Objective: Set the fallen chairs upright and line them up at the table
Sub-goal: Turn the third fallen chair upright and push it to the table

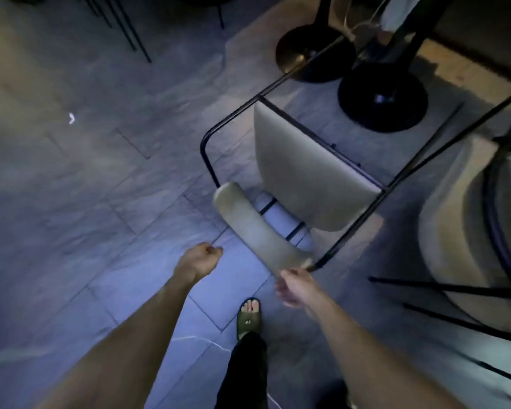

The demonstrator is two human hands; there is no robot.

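Observation:
A chair with a grey padded seat and a thin black metal frame lies tipped on the tiled floor, its curved grey backrest nearest me. My right hand grips the lower end of that backrest where it meets the frame. My left hand is a closed fist just left of the backrest, touching nothing. A second fallen chair, also grey with black legs, lies at the right edge, partly cut off. The table shows only as two round black pedestal bases at the top.
Thin black legs of other furniture stand at the top left. My sandalled foot is on the floor just below my hands. Dark grey floor tiles stretch across the left half. The scene is dim and blurred.

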